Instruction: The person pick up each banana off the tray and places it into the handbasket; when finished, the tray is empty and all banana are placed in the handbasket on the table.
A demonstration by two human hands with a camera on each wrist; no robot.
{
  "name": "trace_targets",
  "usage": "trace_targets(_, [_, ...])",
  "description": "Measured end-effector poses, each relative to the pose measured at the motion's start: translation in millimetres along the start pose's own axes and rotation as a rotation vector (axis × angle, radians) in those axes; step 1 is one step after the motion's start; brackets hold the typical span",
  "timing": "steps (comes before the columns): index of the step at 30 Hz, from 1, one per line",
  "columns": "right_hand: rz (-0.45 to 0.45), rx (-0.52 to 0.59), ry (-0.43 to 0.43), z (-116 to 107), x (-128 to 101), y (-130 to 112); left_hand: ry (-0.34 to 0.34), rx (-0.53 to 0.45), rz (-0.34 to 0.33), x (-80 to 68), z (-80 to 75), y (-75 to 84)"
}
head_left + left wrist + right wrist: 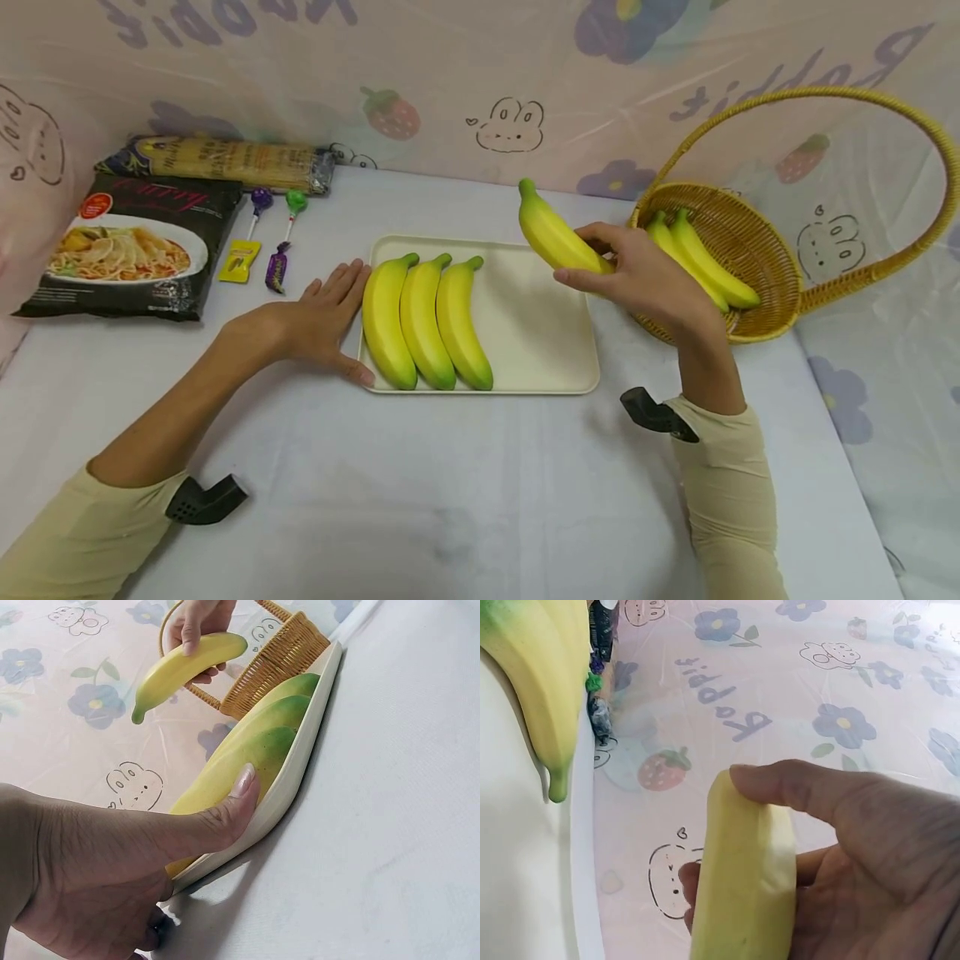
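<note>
Right hand (645, 279) grips a banana (558, 237) above the tray's (555, 367) bare right half. Left hand (322, 321), fingers straight, rests against the tray's left edge beside three bananas (423, 321).

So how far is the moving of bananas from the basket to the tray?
Three bananas already lie on the tray. The right hand holds a fourth banana above it; the left hand rests at the tray's edge. Two bananas remain in the basket.
</note>
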State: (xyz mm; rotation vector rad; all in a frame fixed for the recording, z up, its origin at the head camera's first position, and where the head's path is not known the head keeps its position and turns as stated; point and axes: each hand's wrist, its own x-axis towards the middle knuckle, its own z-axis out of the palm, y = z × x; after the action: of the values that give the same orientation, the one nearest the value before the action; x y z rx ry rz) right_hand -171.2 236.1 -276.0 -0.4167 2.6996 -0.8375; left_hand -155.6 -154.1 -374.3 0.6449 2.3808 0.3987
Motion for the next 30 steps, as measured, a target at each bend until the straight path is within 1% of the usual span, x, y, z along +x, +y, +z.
trace_targets(6, [0.0, -0.027, 0.107, -14, -8, 7, -0.002, 0.001, -0.012, -2.2, -1.1, 2.2])
trace_targets(9, [0.021, -0.036, 0.155, -25, -15, 12, 0.001, -0.004, -0.015, -2.7, -0.8, 1.3])
trace_targets(15, [0.119, -0.074, 0.223, -48, -33, 28, 0.002, 0.011, -0.016, -2.6, -0.8, 1.7])
trace_targets(19, [0.177, -0.098, 0.224, -59, -41, 36, 0.009, 0.02, -0.011, -2.9, -0.9, 2.2])
trace_targets(22, [0.199, -0.131, 0.212, -65, -45, 41, 0.014, 0.026, -0.007, -3.3, -0.8, 2.1])
trace_targets(27, [0.216, -0.213, 0.153, -74, -52, 49, 0.017, 0.02, -0.008, -2.9, -0.2, 2.1])
trace_targets(30, [0.244, -0.259, 0.102, -78, -55, 54, 0.014, 0.017, -0.007, -3.0, 0.0, 2.1])
